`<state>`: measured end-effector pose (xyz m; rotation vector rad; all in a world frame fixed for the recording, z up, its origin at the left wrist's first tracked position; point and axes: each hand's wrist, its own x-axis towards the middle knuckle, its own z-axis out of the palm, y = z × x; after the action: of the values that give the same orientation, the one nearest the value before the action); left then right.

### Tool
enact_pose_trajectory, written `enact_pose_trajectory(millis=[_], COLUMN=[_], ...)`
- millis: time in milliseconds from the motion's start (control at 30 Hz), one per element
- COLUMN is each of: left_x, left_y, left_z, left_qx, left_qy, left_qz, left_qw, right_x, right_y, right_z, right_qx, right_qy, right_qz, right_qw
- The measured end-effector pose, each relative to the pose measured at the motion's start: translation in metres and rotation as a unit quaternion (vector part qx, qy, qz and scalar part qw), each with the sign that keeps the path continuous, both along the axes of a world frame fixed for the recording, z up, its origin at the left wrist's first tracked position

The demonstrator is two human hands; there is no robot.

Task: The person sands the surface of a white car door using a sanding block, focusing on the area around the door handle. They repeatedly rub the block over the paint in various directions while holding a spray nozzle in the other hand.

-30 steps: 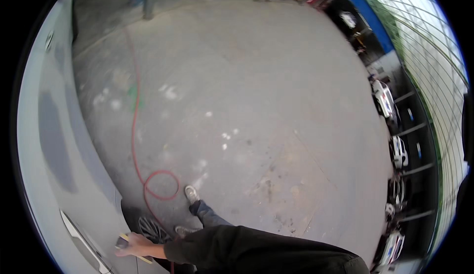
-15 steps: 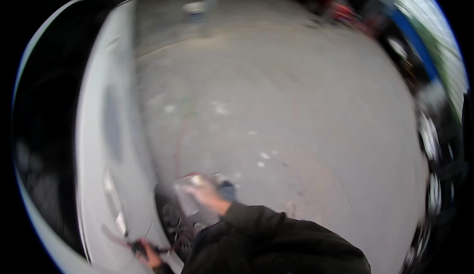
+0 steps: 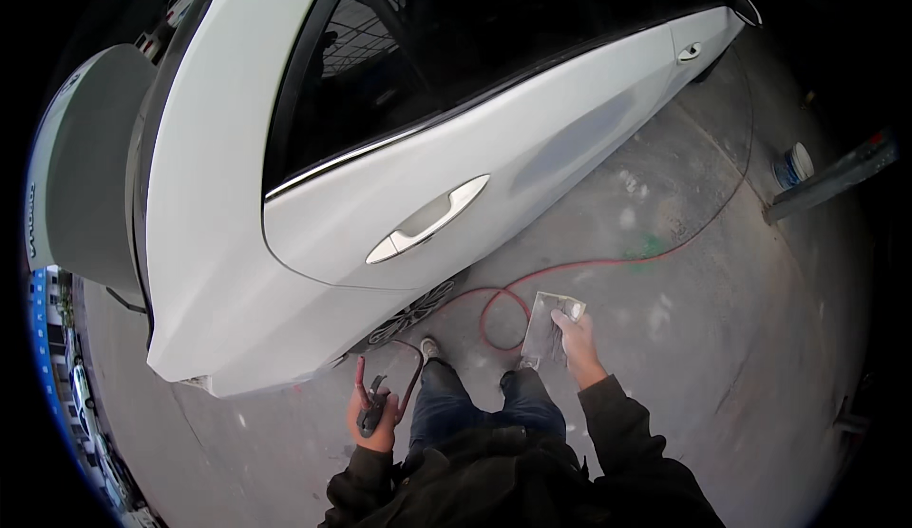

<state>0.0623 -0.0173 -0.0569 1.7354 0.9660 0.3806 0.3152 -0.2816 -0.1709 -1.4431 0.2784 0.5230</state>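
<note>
My left hand [image 3: 373, 414], low left of centre, grips a black air blow gun [image 3: 370, 412] attached to red hose. My right hand [image 3: 581, 347] holds a flat, pale grey dusty plate [image 3: 546, 328], thumb on top. Both hands are below a white car [image 3: 532, 110], beside its rear quarter and spoked wheel [image 3: 408, 311]. The car's side has a long chrome-white door handle [image 3: 427, 219] and a dull grey patch [image 3: 565, 157] on the door. Neither hand visibly touches the bodywork.
Red hose [image 3: 684, 243] loops across the stained concrete floor [image 3: 703, 357] by my shoes. A metal post [image 3: 826, 186] and a white-blue bucket [image 3: 793, 165] stand at right. The car's raised rear lid [image 3: 90, 157] is at left; other vehicles line the far left edge.
My view has turned left to face the car's side. My left hand now shows the blow gun; my right hand and plate have swung round, away from the door.
</note>
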Motion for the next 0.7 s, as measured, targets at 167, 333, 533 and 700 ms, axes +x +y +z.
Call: enact_pose_trajectory(millis=[167, 333, 533, 700], left_x=[-0.018, -0.004, 0.003, 0.019], left_y=[0.008, 0.05, 0.097, 0.112], left_z=[-0.009, -0.003, -0.012, -0.024], left_qx=[0.019, -0.087, -0.046, -0.069], left_qy=[0.024, 0.008, 0.026, 0.014], left_qz=[0.028, 0.01, -0.089, -0.133], left_qw=[0.999, 0.996, 0.995, 0.989], right_x=[0.012, -0.001, 0.001, 0.021], right_y=[0.046, 0.094, 0.143, 0.179], right_z=[0.012, 0.03, 0.06, 0.087], right_qx=[-0.012, -0.009, -0.08, -0.133], right_qy=[-0.031, -0.013, -0.04, -0.088], right_qz=[0.012, -0.019, -0.061, -0.085], right_qw=[0.999, 1.0, 0.994, 0.984])
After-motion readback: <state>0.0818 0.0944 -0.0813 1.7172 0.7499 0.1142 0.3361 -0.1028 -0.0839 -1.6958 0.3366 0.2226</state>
